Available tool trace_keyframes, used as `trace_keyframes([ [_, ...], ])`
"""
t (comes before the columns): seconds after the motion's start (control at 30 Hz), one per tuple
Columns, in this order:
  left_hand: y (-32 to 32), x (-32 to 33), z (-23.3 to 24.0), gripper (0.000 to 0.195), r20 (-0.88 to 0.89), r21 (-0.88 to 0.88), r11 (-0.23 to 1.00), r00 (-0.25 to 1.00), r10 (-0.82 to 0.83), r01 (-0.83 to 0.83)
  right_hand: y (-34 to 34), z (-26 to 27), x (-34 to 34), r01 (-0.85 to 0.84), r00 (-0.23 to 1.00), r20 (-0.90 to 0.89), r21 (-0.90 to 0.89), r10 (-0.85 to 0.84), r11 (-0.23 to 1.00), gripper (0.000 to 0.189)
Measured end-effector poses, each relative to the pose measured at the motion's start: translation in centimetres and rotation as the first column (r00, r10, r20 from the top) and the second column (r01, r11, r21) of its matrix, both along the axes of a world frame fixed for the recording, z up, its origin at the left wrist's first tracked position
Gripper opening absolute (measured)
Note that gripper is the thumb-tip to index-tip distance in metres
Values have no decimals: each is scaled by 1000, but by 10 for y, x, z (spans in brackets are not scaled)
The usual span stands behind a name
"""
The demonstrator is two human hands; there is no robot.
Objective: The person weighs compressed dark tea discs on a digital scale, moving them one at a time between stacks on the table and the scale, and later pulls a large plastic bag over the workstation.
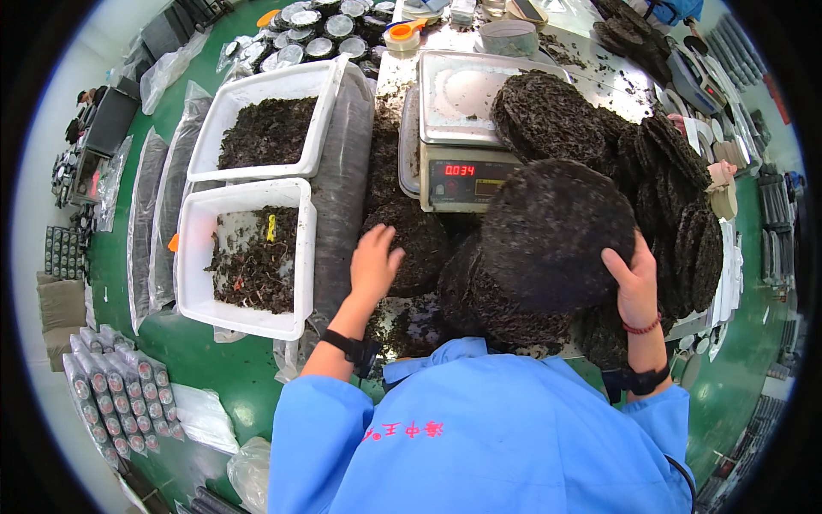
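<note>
My right hand point(632, 279) grips the right edge of a dark round dried seaweed cake point(555, 234), thumb on top. This cake is raised in front of a digital scale point(469, 177) and hides its lower right corner. My left hand point(374, 260) is apart from it, thumb spread and nothing held, at the left edge of another round cake point(417, 247); whether it touches that cake I cannot tell. More seaweed cakes point(514, 302) lie beneath the raised one. A further cake point(542, 119) overlaps the right side of the scale's steel pan point(465, 96), and the display glows red.
To the left stand two white plastic tubs point(192, 257) with loose seaweed, beside a long filled plastic bag point(343, 173). Stacked cakes point(674, 193) crowd the right. Beyond the scale are a tape roll point(507, 38) and an orange-handled tool point(406, 29). Wrapped packs point(122, 392) sit on the floor.
</note>
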State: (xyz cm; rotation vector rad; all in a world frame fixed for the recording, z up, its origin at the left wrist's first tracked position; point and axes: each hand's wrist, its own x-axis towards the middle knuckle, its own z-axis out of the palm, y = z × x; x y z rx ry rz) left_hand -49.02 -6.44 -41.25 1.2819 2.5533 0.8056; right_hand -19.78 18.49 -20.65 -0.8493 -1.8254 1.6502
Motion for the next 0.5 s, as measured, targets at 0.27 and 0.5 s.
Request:
trace_keyframes([
  [0.27,-13,26,-59,89,-122,-374,897,946,-301,237,-38,25,28,-134,986,167,815,-7,564,34],
  [0.5,-27,7,-49,69,-21,-380,824,887,-461,420,-68,-27,27,-734,676,683,585,277,345,54],
])
